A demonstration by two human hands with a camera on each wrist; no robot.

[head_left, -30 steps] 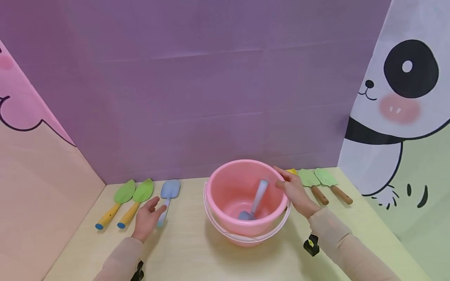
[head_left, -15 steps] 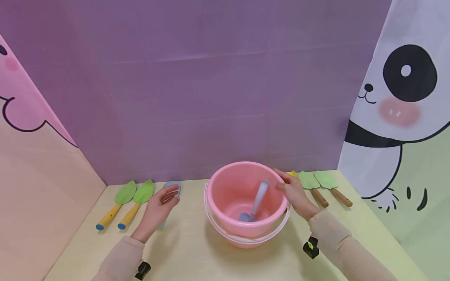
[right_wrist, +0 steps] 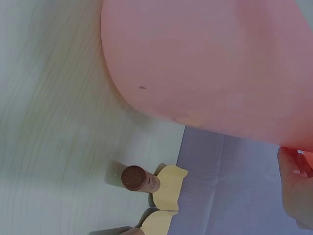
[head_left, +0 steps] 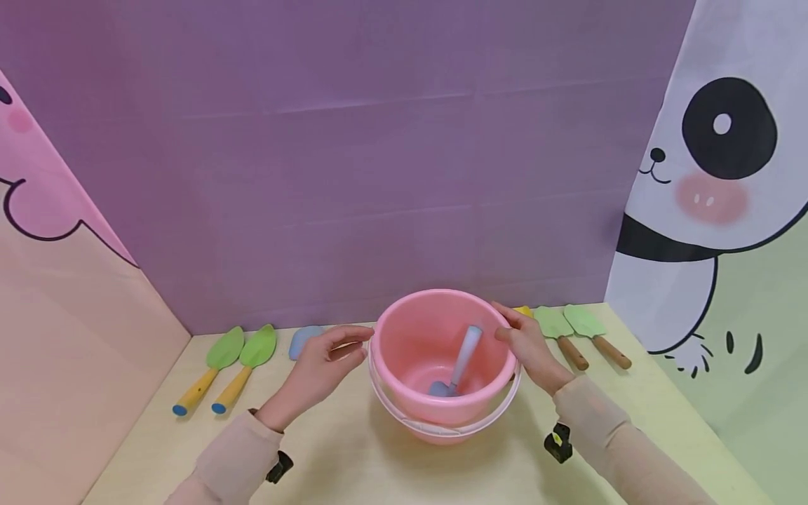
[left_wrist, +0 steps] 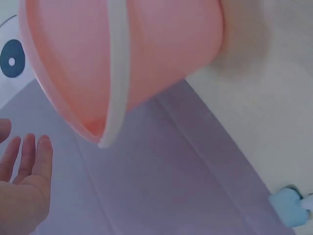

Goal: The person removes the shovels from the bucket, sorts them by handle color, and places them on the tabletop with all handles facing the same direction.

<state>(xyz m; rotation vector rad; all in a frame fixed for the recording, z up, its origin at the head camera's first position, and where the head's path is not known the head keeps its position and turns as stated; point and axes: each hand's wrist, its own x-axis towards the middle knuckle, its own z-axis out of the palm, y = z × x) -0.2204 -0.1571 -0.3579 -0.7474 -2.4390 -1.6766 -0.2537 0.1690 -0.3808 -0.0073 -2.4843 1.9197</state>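
A pink bucket (head_left: 404, 407) with a white handle stands on the table. My right hand (head_left: 533, 347) holds its right rim, the thumb at the inner edge; part of that grip appears in the right wrist view. My left hand (head_left: 325, 372) is at the left rim with fingers loosely bent and nothing between them; the left wrist view shows a gap between this hand (left_wrist: 29, 186) and the bucket (left_wrist: 166, 49). Inside the bucket leans a small blue shovel (head_left: 467, 351), its pale handle up. Another blue shovel (head_left: 305, 342) lies behind my left hand, its handle hidden.
Two green leaf-shaped trowels (head_left: 236, 382) with yellow handles lie at the left. Right of the bucket lie two pale-green shovels (head_left: 585, 320) with brown handles, beside a partly hidden yellow piece (head_left: 524, 309). A purple backdrop (head_left: 379, 175) rises behind the table.
My left hand has moved right, from over the blue shovel's handle to the bucket's left rim. The right hand keeps its grip, and the bucket stays in place.
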